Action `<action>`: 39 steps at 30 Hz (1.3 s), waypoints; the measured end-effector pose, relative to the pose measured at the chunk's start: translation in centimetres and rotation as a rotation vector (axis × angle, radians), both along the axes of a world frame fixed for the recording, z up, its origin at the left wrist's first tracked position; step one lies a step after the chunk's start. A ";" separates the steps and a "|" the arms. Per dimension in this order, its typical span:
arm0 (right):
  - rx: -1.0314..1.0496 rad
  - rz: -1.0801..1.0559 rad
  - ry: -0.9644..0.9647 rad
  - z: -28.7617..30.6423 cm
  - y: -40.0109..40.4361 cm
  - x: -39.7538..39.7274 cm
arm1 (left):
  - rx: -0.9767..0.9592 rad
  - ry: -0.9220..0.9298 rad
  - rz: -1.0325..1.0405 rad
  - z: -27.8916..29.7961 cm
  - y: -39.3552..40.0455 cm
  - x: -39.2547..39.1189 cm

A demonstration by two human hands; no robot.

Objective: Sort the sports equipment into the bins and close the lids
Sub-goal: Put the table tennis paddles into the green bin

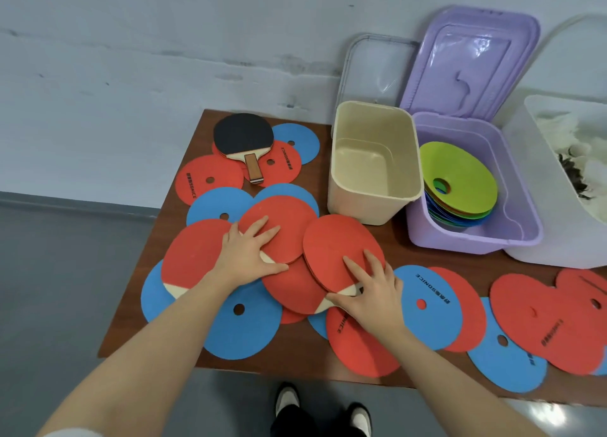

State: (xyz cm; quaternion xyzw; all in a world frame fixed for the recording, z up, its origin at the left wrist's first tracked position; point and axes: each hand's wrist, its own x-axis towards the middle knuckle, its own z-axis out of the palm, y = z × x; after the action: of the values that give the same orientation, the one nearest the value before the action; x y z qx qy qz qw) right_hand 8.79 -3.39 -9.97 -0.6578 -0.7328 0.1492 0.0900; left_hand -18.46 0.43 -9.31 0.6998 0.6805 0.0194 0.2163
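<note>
Several red table tennis paddles lie overlapped at the middle of the brown table [305, 361]. My left hand [249, 256] lies on one red paddle [279, 226], fingers spread over its blade, thumb along the neck, handle hidden under the palm. My right hand [371, 292] holds another red paddle [338, 243] the same way at its neck. A third red paddle [193, 256] lies at the left. A black-faced paddle [243, 134] rests at the back. The beige bin [374, 203] stands empty; the purple bin [473, 236] holds stacked colored discs [460, 174].
Flat blue and red discs with holes [423, 305] are scattered over the table, under and around the paddles. The purple lid [469, 62] and a clear lid [374, 65] lean on the wall. A white bin [558, 187] with feathery items stands at the right. My shoes [322, 410] show below.
</note>
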 end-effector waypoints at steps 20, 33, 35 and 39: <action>0.219 0.225 0.126 6.2 -3.3 6.4 | 0.348 0.105 0.379 7.7 -10.9 8.4; 0.553 0.198 0.215 14.5 -2.4 22.2 | 0.665 0.051 0.362 16.0 -11.3 24.7; 0.601 0.167 0.219 15.4 -1.7 24.5 | 0.711 0.057 0.319 16.8 -10.0 27.2; 0.662 0.094 0.199 16.6 0.6 28.6 | 0.767 0.044 0.270 18.2 -7.0 31.7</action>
State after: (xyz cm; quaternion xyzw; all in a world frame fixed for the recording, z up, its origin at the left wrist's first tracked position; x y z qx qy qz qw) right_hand 37.36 -2.83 6.67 -0.5409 -0.7584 -0.0294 0.3624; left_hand 13.22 -6.56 8.84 0.6343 0.7142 0.2851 -0.0797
